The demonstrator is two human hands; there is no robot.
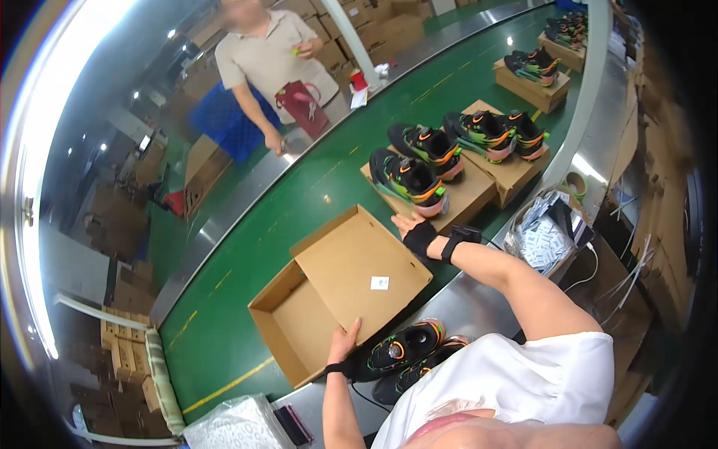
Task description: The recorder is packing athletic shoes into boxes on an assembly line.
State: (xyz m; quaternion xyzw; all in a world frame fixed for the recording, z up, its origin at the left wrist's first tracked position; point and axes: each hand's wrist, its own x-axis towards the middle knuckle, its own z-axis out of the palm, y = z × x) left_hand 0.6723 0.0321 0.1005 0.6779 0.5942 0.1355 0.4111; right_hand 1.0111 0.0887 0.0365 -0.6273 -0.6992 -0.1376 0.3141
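Note:
A brown cardboard shoebox (280, 299) lies tilted on the green conveyor belt, its interior partly exposed. Its lid (351, 258), with a small white label, rests askew over the right part. My left hand (344, 344) grips the near edge of the lid, thumb on top; its other fingers are partly hidden. My right hand (417, 233), in a black fingerless glove, holds nothing, and its fingers stretch out between the lid and a shoebox (467, 196) bearing black sneakers (407, 179) with orange and green trim. Another pair of black sneakers (407, 350) sits on the metal ledge before me.
More sneakers (490, 135) stand on boxes farther up the belt. A bin of small white packets (544, 238) is right of my right arm. Clear plastic wrapping (238, 425) lies at lower left. Across the belt, a person (273, 67) stands, one hand at its metal edge.

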